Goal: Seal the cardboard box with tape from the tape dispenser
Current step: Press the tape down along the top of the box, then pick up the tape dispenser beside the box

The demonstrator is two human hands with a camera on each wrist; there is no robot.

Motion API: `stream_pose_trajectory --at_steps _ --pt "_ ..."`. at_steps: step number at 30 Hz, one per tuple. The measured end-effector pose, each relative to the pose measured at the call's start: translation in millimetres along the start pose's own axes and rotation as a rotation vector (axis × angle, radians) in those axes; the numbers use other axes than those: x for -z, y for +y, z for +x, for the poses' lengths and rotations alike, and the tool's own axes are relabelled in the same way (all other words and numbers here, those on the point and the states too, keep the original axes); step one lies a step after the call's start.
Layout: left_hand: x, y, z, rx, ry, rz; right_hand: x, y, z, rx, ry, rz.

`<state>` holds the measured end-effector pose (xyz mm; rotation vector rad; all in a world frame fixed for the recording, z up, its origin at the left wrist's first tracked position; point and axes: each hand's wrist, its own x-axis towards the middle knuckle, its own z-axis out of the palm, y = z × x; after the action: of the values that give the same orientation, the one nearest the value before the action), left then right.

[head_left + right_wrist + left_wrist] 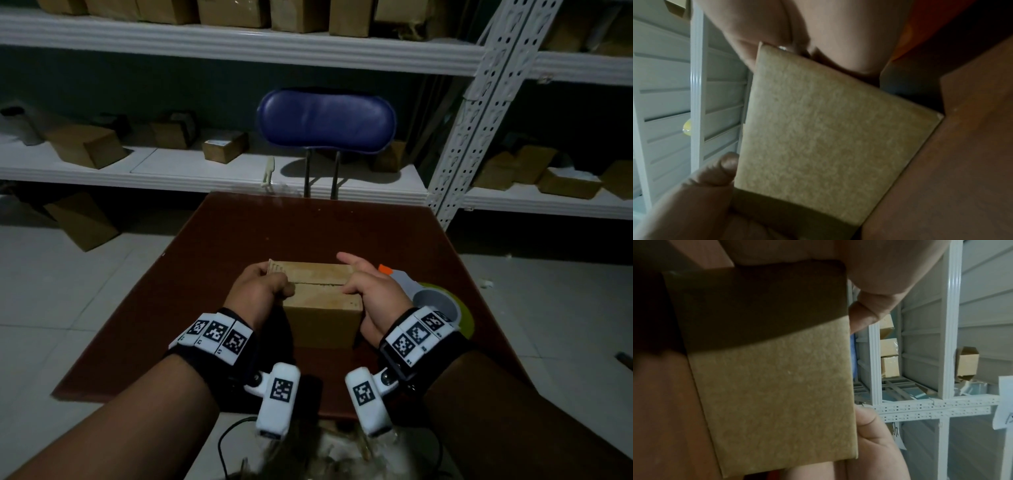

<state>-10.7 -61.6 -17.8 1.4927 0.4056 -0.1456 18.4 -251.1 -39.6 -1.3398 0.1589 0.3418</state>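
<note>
A small cardboard box stands on the brown table, its two top flaps folded down and meeting at a seam. My left hand grips the box's left end, thumb on top by the seam, fingers at a ribbed flap edge that sticks up. My right hand holds the right end, thumb on the seam. In the wrist views the box side fills the frame. The tape dispenser, orange and grey with a yellow-green roll, lies on the table behind my right hand, untouched.
A blue chair back stands beyond the table's far edge. White metal shelves with several cardboard boxes run along the wall. More boxes lie on the tiled floor at left. A black cable hangs near my body.
</note>
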Motion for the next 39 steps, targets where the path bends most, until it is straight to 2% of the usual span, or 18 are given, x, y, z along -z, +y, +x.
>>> stream_pose_trajectory --at_steps 4,6,10,14,17,22,25,29,33,35,39 --pt "1.3 -1.4 3.7 0.006 0.010 -0.018 -1.1 -4.8 -7.7 0.011 0.009 0.080" --pt "3.7 -1.0 5.1 -0.009 0.014 0.019 0.1 -4.7 -9.8 0.025 0.031 0.039" --pt "12.2 1.3 8.0 -0.075 0.161 0.178 2.1 -4.4 -15.9 0.086 0.006 -0.320" --pt "21.6 -0.1 7.9 -0.051 0.253 0.297 3.6 -7.0 -24.3 0.174 -0.001 -0.439" --pt "24.8 -0.8 6.0 -0.019 0.209 0.309 2.1 -4.2 -29.2 0.233 0.027 -0.631" --pt "16.6 -2.0 2.3 -0.041 0.123 0.198 -2.8 -4.5 -37.6 0.241 0.039 -0.727" --pt "16.2 -2.0 3.9 -0.038 0.060 0.147 -4.2 1.4 -37.9 0.134 0.031 -0.668" --pt "23.3 -2.2 3.5 0.005 -0.067 0.076 -6.3 2.5 -45.9 0.065 0.021 -0.510" --pt "24.3 -5.4 -0.6 -0.070 -0.069 0.165 -6.8 2.2 -47.0 0.058 0.020 -0.542" --pt "22.4 -6.4 -4.2 -0.104 -0.041 0.198 -6.1 -7.2 -49.1 0.104 0.070 -0.610" --pt "22.2 -4.1 -9.6 -0.127 -0.012 0.265 15.2 -41.7 -53.2 0.302 0.363 -1.012"
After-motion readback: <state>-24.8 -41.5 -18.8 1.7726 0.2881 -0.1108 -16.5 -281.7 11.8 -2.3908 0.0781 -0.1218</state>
